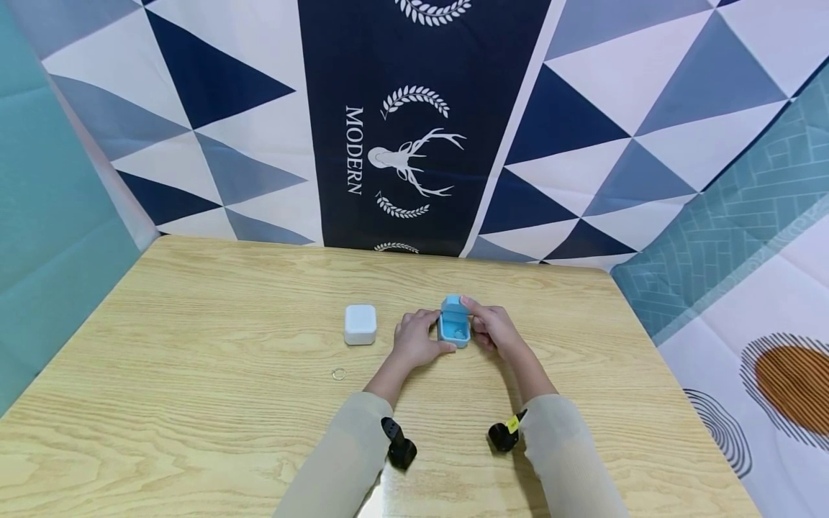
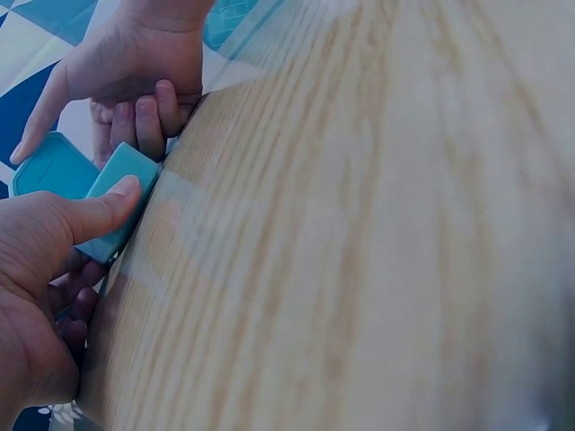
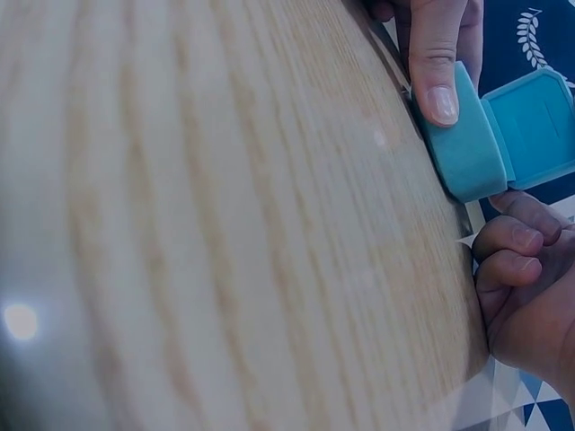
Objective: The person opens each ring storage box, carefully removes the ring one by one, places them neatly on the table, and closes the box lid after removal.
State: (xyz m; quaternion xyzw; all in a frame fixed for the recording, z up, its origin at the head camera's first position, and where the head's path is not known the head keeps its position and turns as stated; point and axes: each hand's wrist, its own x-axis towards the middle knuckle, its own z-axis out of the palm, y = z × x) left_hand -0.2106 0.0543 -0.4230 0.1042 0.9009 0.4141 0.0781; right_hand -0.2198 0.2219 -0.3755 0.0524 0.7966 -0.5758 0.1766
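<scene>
Sleeves (image 1: 343,460) | blue box (image 1: 455,342) | between left fingers (image 1: 421,317) and right fingers (image 1: 476,308)

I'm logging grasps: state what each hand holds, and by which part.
The left hand holds the light-blue box by its base, thumb against the near wall. The right hand touches the raised lid; whether it grips it cannot be told.

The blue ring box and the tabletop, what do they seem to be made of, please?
Blue ring box: perhaps matte plastic, given its even colour and stiff-looking lid. Tabletop: wood or wood-look laminate, slightly glossy, with visible grain and reflections.
</scene>
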